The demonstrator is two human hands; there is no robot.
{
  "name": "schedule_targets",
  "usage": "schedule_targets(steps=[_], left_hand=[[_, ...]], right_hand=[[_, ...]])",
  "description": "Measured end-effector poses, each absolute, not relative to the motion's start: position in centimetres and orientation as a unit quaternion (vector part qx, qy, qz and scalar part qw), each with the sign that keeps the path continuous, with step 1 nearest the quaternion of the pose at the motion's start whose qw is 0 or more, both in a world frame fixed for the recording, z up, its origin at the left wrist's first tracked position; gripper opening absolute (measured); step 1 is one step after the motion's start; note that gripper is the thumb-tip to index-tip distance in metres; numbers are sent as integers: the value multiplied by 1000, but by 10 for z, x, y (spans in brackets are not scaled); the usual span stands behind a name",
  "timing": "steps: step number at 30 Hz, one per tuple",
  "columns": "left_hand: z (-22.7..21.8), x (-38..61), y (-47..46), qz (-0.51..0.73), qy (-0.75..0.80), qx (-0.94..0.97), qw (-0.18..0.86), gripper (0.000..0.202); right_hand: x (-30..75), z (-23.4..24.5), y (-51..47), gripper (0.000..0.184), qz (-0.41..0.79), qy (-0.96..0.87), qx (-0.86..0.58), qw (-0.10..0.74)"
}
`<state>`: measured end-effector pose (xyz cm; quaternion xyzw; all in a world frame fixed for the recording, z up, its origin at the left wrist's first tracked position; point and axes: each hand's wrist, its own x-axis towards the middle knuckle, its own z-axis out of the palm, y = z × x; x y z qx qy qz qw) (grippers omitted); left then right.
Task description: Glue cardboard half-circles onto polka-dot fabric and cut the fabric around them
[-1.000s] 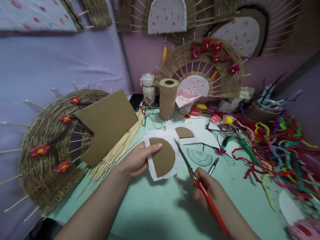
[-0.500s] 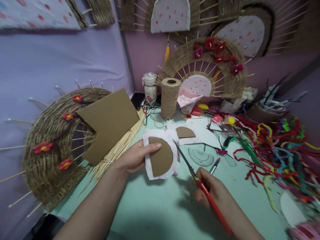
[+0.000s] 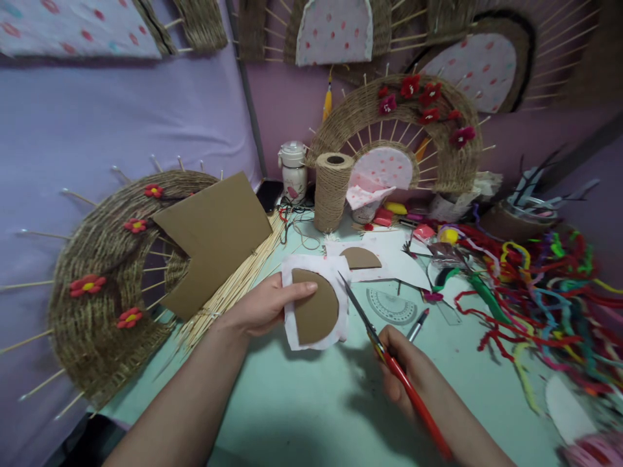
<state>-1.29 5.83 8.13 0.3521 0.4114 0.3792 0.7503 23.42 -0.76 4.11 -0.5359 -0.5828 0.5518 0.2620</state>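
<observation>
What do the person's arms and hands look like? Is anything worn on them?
The left arm and right arm are bare, with no sleeves in view. The left hand and right hand wear no gloves, and no ring, watch or bracelet shows.

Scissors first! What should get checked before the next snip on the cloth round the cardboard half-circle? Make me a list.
1. The left hand grips the cardboard half-circle with the white cloth behind it: ok.
2. Its thumb sits on the piece's left side, away from the blades: ok.
3. The right hand holds the scissors by their red handles: ok.
4. Blades open enough to take the cloth: cannot tell.
5. Scissor tip lies at the cloth's right edge: ok.
</observation>
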Motion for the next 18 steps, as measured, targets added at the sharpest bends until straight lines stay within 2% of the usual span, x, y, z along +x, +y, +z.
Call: schedule_targets(steps=[14,18], left_hand=[[82,-12,56,341,418,378,753,38],[83,-12,57,349,416,374,752,39]], right_hand=[[231,51,-6,30,549,-596,-530,250],[231,52,-6,25,554,-584,-543,239]])
